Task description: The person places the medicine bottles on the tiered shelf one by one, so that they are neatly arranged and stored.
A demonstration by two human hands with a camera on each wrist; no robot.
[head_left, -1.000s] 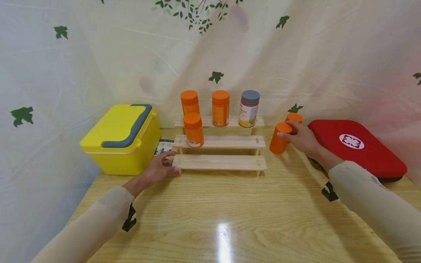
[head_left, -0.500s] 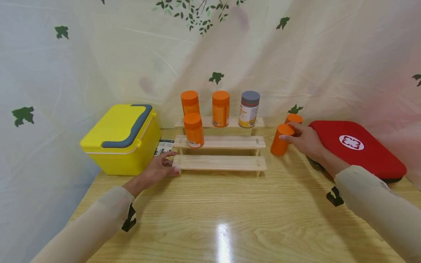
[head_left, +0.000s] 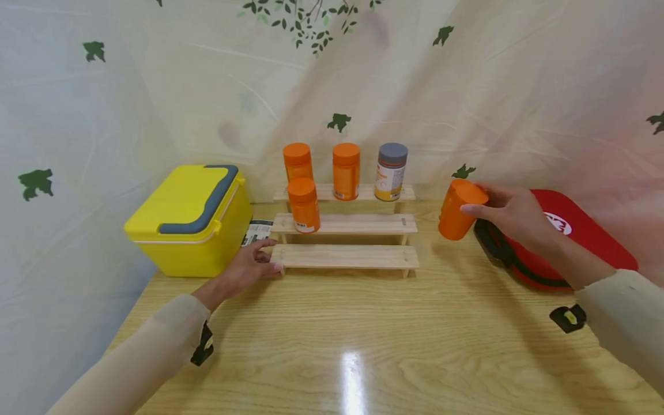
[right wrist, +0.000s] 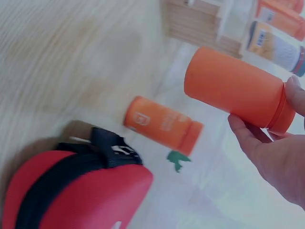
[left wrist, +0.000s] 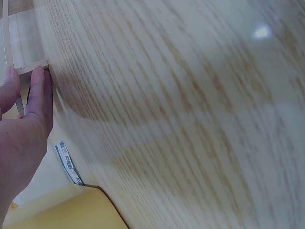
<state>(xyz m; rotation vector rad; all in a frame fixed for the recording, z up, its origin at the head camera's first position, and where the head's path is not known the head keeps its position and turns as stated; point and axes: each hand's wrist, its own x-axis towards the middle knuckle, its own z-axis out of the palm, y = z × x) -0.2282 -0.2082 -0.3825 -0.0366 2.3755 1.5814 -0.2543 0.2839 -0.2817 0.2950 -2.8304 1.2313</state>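
My right hand (head_left: 519, 216) grips an orange bottle (right wrist: 233, 88) around its cap end. The bottle is tilted and raised above the table. Another orange bottle (right wrist: 164, 126) stands behind it, mostly overlapped in the head view. My left hand (head_left: 246, 268) pinches the left end of the lowest step on a three-step wooden rack (head_left: 344, 255), thumb and fingers at the board and its leg (left wrist: 33, 67). Two orange bottles (head_left: 346, 173) and a grey-capped bottle (head_left: 391, 173) stand on the top step. One more orange bottle (head_left: 304, 206) is on the middle step's left end.
A yellow cooler box (head_left: 189, 222) with a grey handle stands left of the rack, a printed paper (head_left: 257, 232) beside it. At right, under my right forearm in the head view, lies a red first-aid case (head_left: 586, 242) with black straps. A leaf-patterned curtain (head_left: 223, 86) hangs behind.
My right hand has moved right with the orange bottle, which now tilts more and overlaps the bottle behind. More of the red case's strapped side shows. My left hand stays at the rack.
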